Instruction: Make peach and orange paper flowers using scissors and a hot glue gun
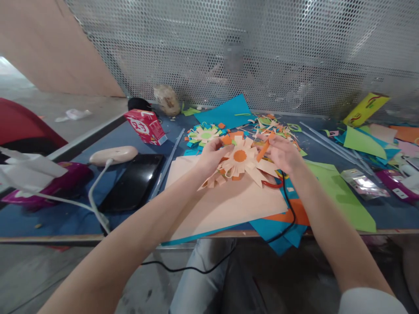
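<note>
The right hand (284, 151) is pinching a narrow orange strip (266, 148) between its fingertips, and the left hand (212, 155) seems to be grasping the side of a paper flower (253, 167). This flower is lying between the two hands, above a large pale sheet (196, 209) which is spreading under and in front of the grip. As I am judging it, most of the flower is already standing in form: pale petals are fanning out in layers, and a round orange centre (240, 155) is sitting in the middle. The orange strip is looking like a piece not yet fixed; I cannot tell whether its lower end is touching the petals or only passing before them. So the placing of this strip seems to be what is remaining here. Just beyond the left hand, a second flower (204, 135) with a green middle is resting, and to me it is appearing finished. Beyond the right hand, a heap of paper scraps (270, 126) is lying, which is suggesting that much cutting is done. Below the right hand, a red handle (273, 185) is partly showing; what it belongs to, I cannot tell.
</note>
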Motion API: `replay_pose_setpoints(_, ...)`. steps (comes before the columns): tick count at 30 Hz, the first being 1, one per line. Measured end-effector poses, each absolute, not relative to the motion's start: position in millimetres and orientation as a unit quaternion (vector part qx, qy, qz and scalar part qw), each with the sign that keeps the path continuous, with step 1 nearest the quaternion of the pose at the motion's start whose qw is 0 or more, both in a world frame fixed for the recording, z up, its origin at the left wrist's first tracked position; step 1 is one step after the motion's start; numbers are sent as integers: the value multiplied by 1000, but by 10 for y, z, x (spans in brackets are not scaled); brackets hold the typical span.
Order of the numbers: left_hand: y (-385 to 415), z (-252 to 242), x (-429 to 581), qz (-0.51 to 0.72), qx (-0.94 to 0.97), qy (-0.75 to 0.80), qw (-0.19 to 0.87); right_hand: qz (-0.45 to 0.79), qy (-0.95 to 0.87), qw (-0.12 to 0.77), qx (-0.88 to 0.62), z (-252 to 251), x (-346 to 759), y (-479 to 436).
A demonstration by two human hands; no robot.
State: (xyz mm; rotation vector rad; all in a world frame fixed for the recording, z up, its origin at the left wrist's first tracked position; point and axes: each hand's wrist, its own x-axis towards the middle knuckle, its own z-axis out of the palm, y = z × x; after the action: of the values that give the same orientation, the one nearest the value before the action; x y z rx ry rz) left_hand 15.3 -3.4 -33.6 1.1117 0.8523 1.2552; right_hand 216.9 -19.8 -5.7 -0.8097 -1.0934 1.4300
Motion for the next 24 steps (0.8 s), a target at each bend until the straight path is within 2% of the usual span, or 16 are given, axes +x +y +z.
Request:
replay_pose_setpoints(6, -27, -344, 156, 543, 519, 361, 554, 620, -469, 542, -320, -25, 2181, -227)
replay_pose_setpoints(17, -69, -352, 191, 476, 541, 340, 605, 594, -488, 545, -335, -68, 2157, -209)
replay_pose_setpoints(24, -43, -356, 144, 470, 544, 379, 583, 598, -476, 548, -341, -51, 2150, -222)
